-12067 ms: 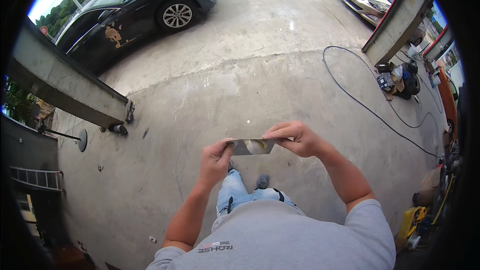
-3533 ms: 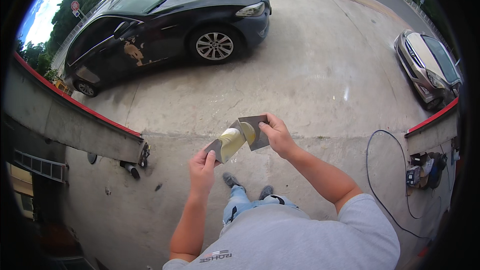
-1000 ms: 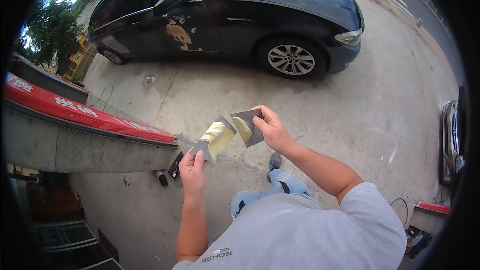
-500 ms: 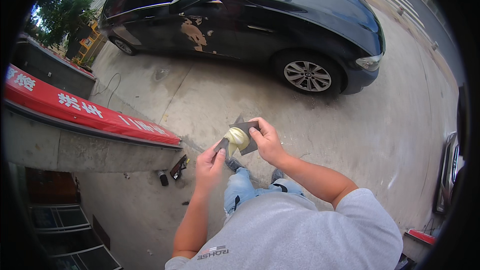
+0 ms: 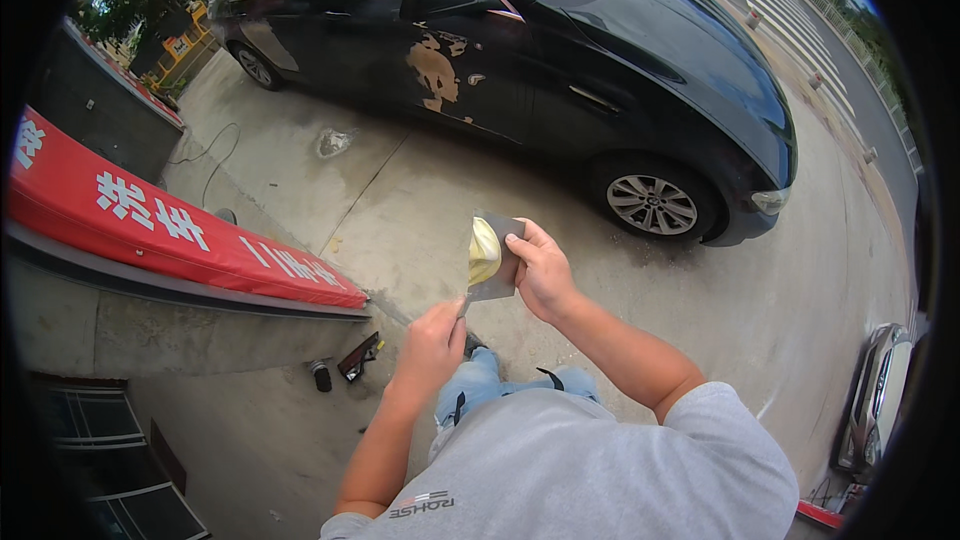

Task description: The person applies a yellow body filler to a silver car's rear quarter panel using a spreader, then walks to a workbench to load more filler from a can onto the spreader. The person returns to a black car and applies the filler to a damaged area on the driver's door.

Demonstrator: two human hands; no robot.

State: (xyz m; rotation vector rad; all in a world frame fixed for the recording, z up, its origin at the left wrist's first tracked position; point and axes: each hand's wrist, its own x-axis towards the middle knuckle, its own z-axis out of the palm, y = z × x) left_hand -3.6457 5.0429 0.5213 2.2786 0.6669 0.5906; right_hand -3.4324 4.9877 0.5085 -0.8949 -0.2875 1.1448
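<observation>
In front of my body, my right hand (image 5: 545,275) grips a flat dark grey putty spreader (image 5: 500,285), thumb on its face. A mound of pale yellow putty (image 5: 484,251) sits on that spreader. My left hand (image 5: 430,345) is closed round a second putty spreader (image 5: 463,307), turned nearly edge-on, so little of it shows. Its upper end is beside the lower left edge of the first one. Beyond my hands stands a black car (image 5: 540,90), with a bare tan patch (image 5: 434,72) of chipped paint on its front door.
A red awning with white lettering (image 5: 180,225) runs along the left. Near my feet on the concrete floor (image 5: 300,200) lie a small black cylinder (image 5: 320,376) and a dark tool-like object (image 5: 358,357). Another car (image 5: 880,395) stands at the far right.
The putty, earlier pressed between both spreaders, now lies on the right-hand one. My left hand has moved down and right, turning its spreader edge-on. The view has shifted too.
</observation>
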